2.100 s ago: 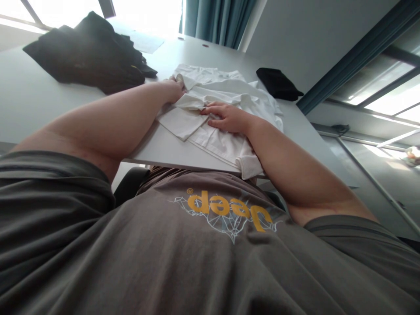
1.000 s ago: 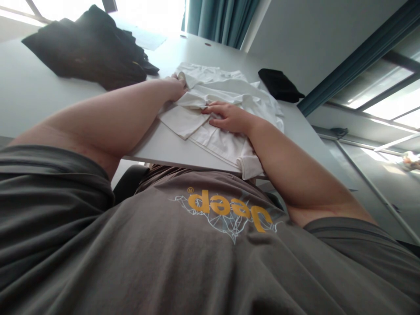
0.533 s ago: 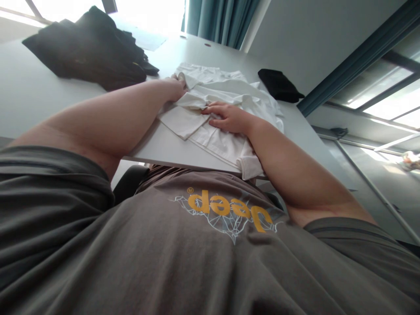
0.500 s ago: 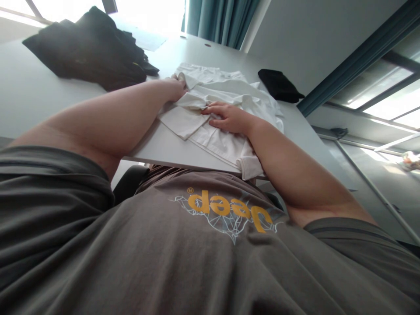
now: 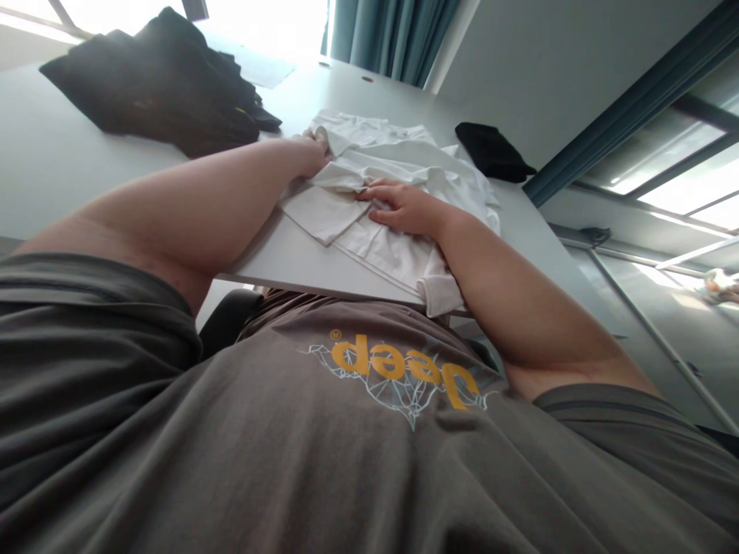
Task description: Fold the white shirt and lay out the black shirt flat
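Note:
A white garment (image 5: 404,158) lies crumpled and partly folded on a pale grey table (image 5: 289,261), with one end hanging over the near edge. My left hand (image 5: 309,150) is at the garment's left side, fingers closed on a fold of the cloth. My right hand (image 5: 404,208) lies flat on the middle of the garment, fingers stretched toward the left. Both forearms reach over the table's near edge above my grey printed shirt.
A heap of black clothing (image 5: 155,85) sits at the table's far left. A small folded black item (image 5: 490,150) lies at the far right, near the table edge. Teal curtains (image 5: 392,35) hang behind. A dark chair part (image 5: 228,319) shows under the table.

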Demonstrator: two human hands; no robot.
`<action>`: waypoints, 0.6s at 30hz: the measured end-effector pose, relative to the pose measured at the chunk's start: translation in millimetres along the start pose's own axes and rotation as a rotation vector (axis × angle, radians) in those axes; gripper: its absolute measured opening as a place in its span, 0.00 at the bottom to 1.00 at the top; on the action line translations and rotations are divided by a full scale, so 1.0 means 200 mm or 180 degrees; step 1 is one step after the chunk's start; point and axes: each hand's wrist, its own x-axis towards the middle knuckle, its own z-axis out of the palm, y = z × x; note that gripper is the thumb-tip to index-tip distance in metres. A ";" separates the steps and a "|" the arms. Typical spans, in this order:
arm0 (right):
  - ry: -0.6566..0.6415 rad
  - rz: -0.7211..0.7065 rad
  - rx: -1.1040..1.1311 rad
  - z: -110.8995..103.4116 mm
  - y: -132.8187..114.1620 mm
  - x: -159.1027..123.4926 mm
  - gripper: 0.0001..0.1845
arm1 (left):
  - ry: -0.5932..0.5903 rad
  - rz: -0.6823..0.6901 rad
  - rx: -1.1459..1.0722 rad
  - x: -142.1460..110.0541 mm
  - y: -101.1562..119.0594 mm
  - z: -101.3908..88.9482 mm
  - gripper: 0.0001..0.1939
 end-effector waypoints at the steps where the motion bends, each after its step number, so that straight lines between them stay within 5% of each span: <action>1: -0.0002 0.0016 -0.0002 0.00 -0.01 0.00 0.28 | -0.0001 -0.0074 0.0034 0.00 0.01 0.00 0.44; 18: 0.0024 -0.0021 -0.0006 0.00 0.01 0.00 0.28 | -0.0012 -0.0282 0.0046 -0.06 0.06 -0.03 0.41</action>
